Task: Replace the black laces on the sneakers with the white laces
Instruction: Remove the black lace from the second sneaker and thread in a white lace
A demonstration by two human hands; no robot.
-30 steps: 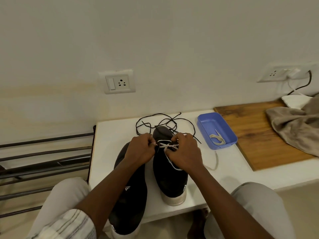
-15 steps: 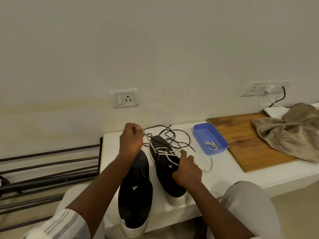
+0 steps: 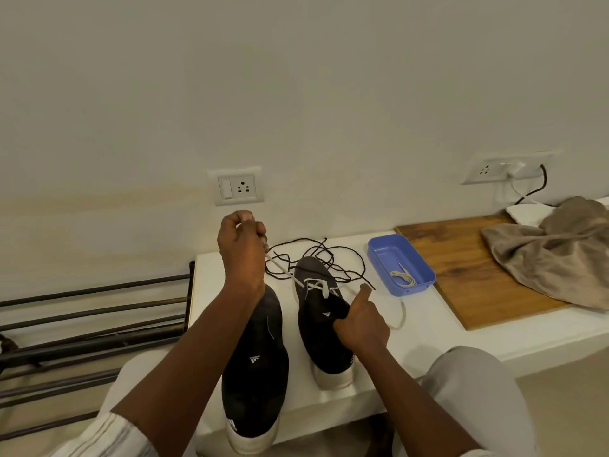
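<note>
The left hand (image 3: 242,249) pinched the white lace (image 3: 283,270), taut from the sneaker (image 3: 324,321) that the right hand (image 3: 361,328) gripped mid-desk. The lace looked light, limp and slippery, likely best held near its stiff tip. Black laces (image 3: 316,255) lay by the desk's far edge.

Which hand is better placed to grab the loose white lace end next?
Right. The right hand, holding the sneaker, sits beside the loose end; the left hand is raised, pinching the other end.
</note>
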